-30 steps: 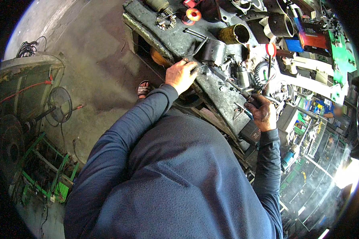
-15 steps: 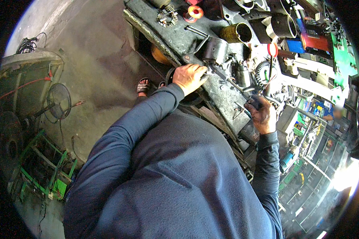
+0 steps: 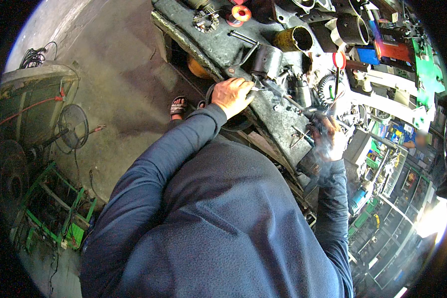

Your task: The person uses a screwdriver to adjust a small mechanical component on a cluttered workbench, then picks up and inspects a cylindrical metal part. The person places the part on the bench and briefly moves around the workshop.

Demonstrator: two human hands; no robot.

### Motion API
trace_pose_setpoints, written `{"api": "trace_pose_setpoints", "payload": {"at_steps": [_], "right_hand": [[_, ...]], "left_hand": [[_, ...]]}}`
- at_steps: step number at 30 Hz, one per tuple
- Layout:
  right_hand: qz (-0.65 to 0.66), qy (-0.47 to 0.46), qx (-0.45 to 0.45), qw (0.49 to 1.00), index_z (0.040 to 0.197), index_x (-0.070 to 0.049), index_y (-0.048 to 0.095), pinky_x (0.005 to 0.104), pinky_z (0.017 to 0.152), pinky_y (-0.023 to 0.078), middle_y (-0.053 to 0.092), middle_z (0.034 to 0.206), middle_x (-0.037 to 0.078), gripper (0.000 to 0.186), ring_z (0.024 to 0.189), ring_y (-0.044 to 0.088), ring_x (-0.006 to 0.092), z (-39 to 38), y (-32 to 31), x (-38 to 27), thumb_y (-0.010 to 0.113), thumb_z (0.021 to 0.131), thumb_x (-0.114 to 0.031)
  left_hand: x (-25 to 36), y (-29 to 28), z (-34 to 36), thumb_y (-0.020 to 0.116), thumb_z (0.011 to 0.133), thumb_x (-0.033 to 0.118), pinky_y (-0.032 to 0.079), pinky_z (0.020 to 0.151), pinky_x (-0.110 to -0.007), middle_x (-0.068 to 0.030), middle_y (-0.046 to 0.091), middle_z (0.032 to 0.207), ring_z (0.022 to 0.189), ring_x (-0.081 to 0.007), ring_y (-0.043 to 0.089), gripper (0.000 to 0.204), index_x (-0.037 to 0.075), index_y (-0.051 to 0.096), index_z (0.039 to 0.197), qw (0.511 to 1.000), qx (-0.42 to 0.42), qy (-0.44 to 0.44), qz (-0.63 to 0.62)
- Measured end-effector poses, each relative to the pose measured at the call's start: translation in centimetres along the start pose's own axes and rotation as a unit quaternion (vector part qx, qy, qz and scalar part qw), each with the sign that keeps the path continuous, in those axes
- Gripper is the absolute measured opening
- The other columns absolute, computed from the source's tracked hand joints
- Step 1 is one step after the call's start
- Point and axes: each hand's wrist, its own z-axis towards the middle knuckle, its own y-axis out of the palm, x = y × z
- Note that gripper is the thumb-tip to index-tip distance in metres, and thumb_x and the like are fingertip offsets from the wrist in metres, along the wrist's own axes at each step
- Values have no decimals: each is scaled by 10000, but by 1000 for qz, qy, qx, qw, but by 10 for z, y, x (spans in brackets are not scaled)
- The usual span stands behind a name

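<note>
In the head view, the left hand (image 3: pixel 232 95) lies knuckles-up on the near edge of the bench (image 3: pixel 218 44), fingers curled down toward a thin metal rod (image 3: pixel 278 95) that runs from the fingertips toward 4 o'clock; whether the fingers actually pinch it cannot be told. The right hand (image 3: pixel 328 139) sits at 4 o'clock from the left, well apart, closed around a dark tool (image 3: pixel 315 121), blurred behind a wisp of smoke, so the grip is only partly clear. One dark cylindrical housing (image 3: pixel 266 60) stands just at 1 o'clock of the left hand, close to the rod's near end. One yellow can (image 3: pixel 293 38) lies on its side beyond it at 1 o'clock. One red spool (image 3: pixel 241 13) sits at 12 o'clock near the top rim, beside one small round toothed part (image 3: pixel 205 21). One sandalled foot (image 3: pixel 178 106) shows on the floor at 9 o'clock of the left hand. One green frame (image 3: pixel 54 218) stands at 8 o'clock, far off, near one fan guard (image 3: pixel 72 125).
</note>
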Motion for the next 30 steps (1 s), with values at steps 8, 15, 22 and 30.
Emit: {"api": "trace_pose_setpoints", "payload": {"at_steps": [8, 15, 22, 30], "right_hand": [[-61, 0, 27, 998, 1174, -123, 716, 430, 865, 553, 705, 1097, 137, 439, 1003, 688, 345, -7, 11, -1, 844, 762, -207], [-10, 51, 3, 999, 1154, -133, 722, 413, 881, 565, 704, 1180, 139, 402, 1042, 693, 345, -6, 18, 6, 838, 784, -236], [162, 94, 15, 982, 1151, -125, 730, 395, 861, 591, 717, 1184, 176, 445, 1010, 721, 354, -15, 38, 27, 869, 773, -314], [7, 16, 36, 999, 1214, -87, 693, 417, 885, 573, 702, 1195, 180, 501, 1025, 703, 377, -14, 28, 23, 840, 744, -178]], "left_hand": [[7, -11, 1, 783, 798, 342, 584, 762, -408, -46, 707, 980, 886, -267, 701, 359, 173, 723, 1108, 1000, -18, -4, -2], [6, -7, 2, 767, 810, 339, 581, 758, -414, -45, 697, 955, 882, -266, 700, 322, 165, 726, 1078, 1000, -27, -15, -6], [6, -9, 9, 796, 781, 337, 577, 773, -425, -50, 701, 954, 892, -272, 702, 403, 151, 681, 1120, 994, -51, 80, 46], [6, -21, 7, 823, 744, 369, 580, 759, -403, -58, 724, 984, 870, -272, 713, 498, 164, 676, 1173, 999, -39, 12, -30]]}}
